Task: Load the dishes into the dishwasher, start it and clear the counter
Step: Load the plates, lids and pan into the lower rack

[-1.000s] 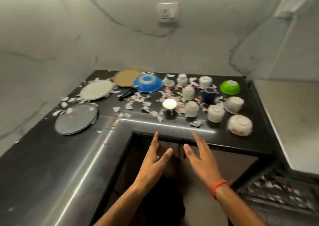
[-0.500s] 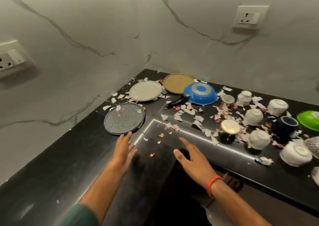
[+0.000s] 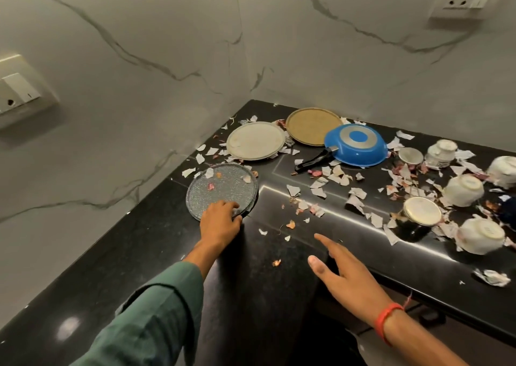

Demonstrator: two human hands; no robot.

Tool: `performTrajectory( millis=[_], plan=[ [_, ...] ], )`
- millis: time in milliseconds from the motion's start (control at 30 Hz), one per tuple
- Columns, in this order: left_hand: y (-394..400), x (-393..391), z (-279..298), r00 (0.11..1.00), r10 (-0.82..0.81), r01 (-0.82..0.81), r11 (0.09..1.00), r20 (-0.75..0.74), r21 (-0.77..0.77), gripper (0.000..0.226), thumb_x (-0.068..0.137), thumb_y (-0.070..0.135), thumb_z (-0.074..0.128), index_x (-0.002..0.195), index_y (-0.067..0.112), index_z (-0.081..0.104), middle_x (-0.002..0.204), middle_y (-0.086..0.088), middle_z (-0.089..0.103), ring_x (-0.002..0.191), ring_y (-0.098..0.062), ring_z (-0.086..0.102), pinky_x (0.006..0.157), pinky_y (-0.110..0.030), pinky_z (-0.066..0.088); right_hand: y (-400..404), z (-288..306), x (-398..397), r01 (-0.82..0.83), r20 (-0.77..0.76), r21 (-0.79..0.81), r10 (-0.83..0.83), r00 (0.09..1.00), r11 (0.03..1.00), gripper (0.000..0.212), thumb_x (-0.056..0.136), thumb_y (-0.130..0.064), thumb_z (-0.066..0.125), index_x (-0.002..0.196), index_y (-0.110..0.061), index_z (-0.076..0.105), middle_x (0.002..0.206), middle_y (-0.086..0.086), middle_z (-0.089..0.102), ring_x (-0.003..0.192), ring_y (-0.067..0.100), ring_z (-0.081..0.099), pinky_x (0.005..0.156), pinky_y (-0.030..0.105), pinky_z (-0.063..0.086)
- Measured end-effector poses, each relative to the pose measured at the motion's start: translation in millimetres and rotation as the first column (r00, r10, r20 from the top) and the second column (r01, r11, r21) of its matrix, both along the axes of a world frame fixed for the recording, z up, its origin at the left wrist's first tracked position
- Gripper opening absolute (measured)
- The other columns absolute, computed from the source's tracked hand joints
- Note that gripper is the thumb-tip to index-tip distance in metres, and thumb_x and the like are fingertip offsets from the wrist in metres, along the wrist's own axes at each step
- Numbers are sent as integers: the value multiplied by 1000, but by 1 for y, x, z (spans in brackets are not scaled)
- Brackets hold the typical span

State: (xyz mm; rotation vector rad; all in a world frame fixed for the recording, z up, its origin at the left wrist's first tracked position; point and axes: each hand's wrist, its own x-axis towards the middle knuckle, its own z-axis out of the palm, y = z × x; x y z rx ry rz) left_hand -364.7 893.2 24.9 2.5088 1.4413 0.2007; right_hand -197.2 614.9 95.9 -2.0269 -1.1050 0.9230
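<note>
Since half a second ago, the left hand (image 3: 220, 220) has been advanced onto the near rim of the grey speckled plate (image 3: 220, 189), where the fingers are curled over the edge and the thumb is set against it from the near side. The right hand (image 3: 344, 270) is held apart from everything, fingers straight, low over the black tabletop (image 3: 139, 254). The plate lies flat near the corner, with scraps of paper (image 3: 318, 191) on it and around it. Loading is judged to be starting with this plate; the white plate (image 3: 255, 141), tan plate (image 3: 311, 125), blue pan (image 3: 357, 145) and upturned cups (image 3: 463, 189) remain untouched.
</note>
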Motion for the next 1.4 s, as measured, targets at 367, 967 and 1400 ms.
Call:
performTrajectory(
  millis=[367, 967, 1400],
  plan=[
    [28, 6, 13, 993, -113, 115, 983, -29, 140, 11, 95, 34, 63, 91, 28, 54, 95, 8, 63, 97, -19, 59, 91, -40, 38, 37, 4, -8, -7, -15, 1, 7, 1000, 1000, 58, 98, -58, 46, 152, -45, 30, 152, -18, 36, 141, 5, 34, 116, 30, 32],
    [46, -43, 154, 667, 179, -186, 980, 723, -72, 14, 108, 27, 49, 105, 16, 58, 87, 3, 56, 79, -13, 52, 70, -31, 47, 57, 12, -19, 24, -186, 10, -22, 982, 1000, 54, 96, -58, 50, 148, -45, 40, 144, -13, 48, 123, 2, 52, 105, 27, 42],
    [-180, 13, 95, 506, -795, 560, 597, 333, 574, 13, 92, 23, 75, 101, 13, 78, 98, 0, 68, 81, -20, 62, 71, -35, 50, 4, 41, 24, 564, -950, -131, -266, 164, 815, 39, 95, -25, 61, 126, -2, 63, 116, 20, 72, 111, 36, 68, 97, 47, 54]
  ],
)
